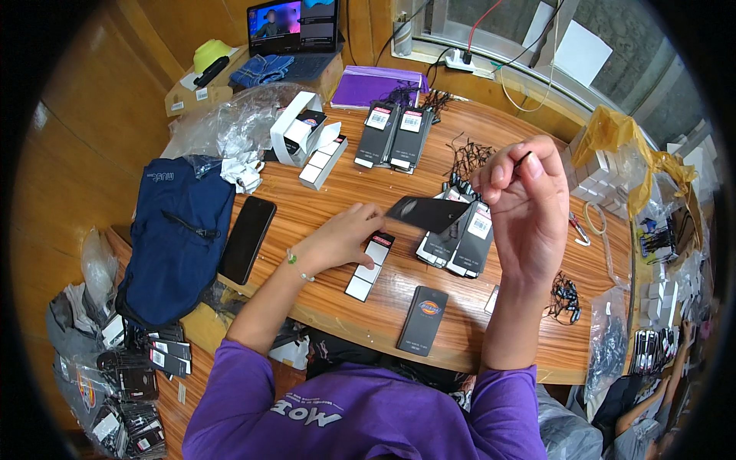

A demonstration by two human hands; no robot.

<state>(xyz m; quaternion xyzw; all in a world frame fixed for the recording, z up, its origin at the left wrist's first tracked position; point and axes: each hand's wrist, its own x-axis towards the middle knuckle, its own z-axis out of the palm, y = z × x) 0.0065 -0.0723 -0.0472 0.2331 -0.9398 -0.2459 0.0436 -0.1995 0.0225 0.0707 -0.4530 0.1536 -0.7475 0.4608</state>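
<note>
My right hand (529, 192) is raised over the table, fingertips pinched on a small black piece (524, 159) that looks like a string end. Left of it, a black hang tag (429, 213) is in the air, tilted and slightly blurred; whether a string joins it to my right hand is not visible. My left hand (345, 236) lies low over the table, thumb and fingers apart. Its fingertips are close to the tag's left end, and its thumb touches a strip of white stickers (369, 268). Nearer me, a dark grey hang tag (422, 320) with an oval emblem lies flat.
Behind the raised tag lie stacks of stickered tags (469, 241); more tag stacks (392, 134) are farther back. Black strings (564, 299) lie at right. A phone (248, 239), navy fabric bag (178, 238), opened white box (299, 130) and laptop (295, 34) occupy the left and back.
</note>
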